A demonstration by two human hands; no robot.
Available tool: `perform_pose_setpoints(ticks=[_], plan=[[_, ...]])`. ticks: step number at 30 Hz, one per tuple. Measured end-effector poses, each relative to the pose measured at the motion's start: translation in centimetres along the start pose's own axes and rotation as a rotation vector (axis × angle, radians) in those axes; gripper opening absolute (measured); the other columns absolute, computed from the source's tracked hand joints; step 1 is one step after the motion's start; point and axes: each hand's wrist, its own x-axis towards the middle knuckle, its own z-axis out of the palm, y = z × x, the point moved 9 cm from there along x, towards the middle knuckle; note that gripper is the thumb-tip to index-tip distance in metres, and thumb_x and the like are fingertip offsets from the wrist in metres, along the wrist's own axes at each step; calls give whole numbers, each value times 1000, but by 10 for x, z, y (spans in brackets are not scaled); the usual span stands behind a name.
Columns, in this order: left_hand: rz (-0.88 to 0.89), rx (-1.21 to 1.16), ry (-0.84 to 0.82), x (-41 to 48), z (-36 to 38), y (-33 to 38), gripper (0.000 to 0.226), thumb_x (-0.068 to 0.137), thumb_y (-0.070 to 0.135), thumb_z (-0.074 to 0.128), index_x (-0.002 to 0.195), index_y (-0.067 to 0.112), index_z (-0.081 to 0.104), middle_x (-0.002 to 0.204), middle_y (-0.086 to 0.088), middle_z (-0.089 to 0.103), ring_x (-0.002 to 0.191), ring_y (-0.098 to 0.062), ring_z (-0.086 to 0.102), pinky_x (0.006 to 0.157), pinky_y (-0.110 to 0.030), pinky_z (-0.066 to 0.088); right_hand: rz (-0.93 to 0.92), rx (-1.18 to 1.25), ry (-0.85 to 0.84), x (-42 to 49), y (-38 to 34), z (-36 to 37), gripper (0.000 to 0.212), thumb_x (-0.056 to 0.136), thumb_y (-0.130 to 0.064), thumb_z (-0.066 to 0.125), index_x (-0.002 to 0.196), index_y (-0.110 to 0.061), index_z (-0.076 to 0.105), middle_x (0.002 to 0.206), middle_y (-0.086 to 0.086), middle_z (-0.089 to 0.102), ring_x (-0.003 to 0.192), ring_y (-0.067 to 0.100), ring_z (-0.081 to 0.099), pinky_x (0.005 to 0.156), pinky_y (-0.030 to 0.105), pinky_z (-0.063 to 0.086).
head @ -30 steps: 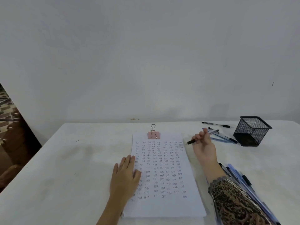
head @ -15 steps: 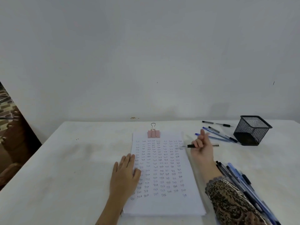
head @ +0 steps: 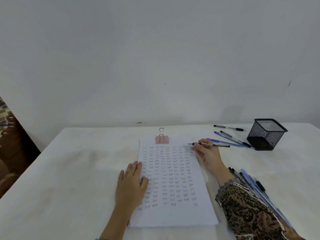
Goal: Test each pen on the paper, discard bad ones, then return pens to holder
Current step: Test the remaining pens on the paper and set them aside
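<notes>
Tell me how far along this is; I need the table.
Done: test marks nearly fill the paper, and a few pens lie beside the mesh holder. In hand: the right hand holds a pen at the paper's top right edge; the left hand lies flat on the sheet. Left: a pile of pens by the right sleeve, and no pen stands in the holder.

Paper [head: 174, 217]: handwritten word "Test" repeated in rows and columns, filling sheet from just below binder clip [head: 161, 139] down toward near edge. Most in dark ink; lone "Test" at lower right in blue. Upper rows fainter, smaller, harder to read.
</notes>
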Motion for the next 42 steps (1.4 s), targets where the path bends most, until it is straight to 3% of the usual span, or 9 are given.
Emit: perform_pose_setpoints(ticks=[4,7,13,21,23,26,28,33,42], plan=[[2,-9,2,0,-2,0,89,65,53,-6,147,23,8,155,7,7,143,-8,1,115,-30,-4,-84,-240,34,0,2,3,52,79,22,50,58,-19,27,46,-11,31,41,6,28,41,15,27],[1,0,6,1,-1,1,95,59,54,-10,147,23,9,155,8,7,143,-8,1,115,-29,-4,-158,-341,40,-3,-1,9,59,71,26,47,56,-24,18,48,-15,20,45,4,14,42,13,20],[4,9,16,1,0,0,95,59,53,-10,147,23,10,155,8,8,143,-9,3,115,-29,-3,-175,-490,30,-8,-3,14,56,70,21,50,52,-23,20,47,-15,22,44,3,16,44,14,19],[7,-15,15,0,-1,-1,86,68,53,-4,147,23,11,155,7,9,143,-9,3,115,-29,-3,-220,-537,60,-12,-8,15,53,70,19,52,53,-20,19,59,0,18,49,6,17,58,12,25],[4,-13,17,0,-1,-1,81,72,51,-1,147,23,10,155,7,9,143,-8,3,115,-29,-3,-204,-550,28,-12,-8,19,54,70,19,52,51,-20,19,58,-2,20,47,5,17,52,14,23],[8,-9,19,-1,-1,-1,93,62,54,-8,147,23,11,155,7,10,143,-9,3,115,-29,-3,-204,-555,49,-13,-10,16,53,70,19,51,52,-20,20,47,-14,22,41,5,18,45,14,21],[7,-19,22,-1,-1,-1,94,60,54,-9,147,23,11,155,7,10,143,-9,4,115,-29,-3,-211,-548,87,-14,-11,12,54,70,19,51,51,-21,20,43,-14,23,41,4,20,45,14,23],[13,-18,26,0,-1,0,93,61,54,-8,147,22,12,155,6,11,143,-9,4,115,-30,-2,-239,-565,78,-17,-15,16,53,70,19,52,52,-19,20,57,-4,22,42,4,20,45,11,22],[14,-18,27,-1,-2,0,94,61,53,-8,147,22,13,155,7,11,143,-9,4,115,-29,-2,-229,-588,81,-16,-15,14,53,71,17,52,51,-19,20,49,-11,23,40,5,20,43,10,22]])
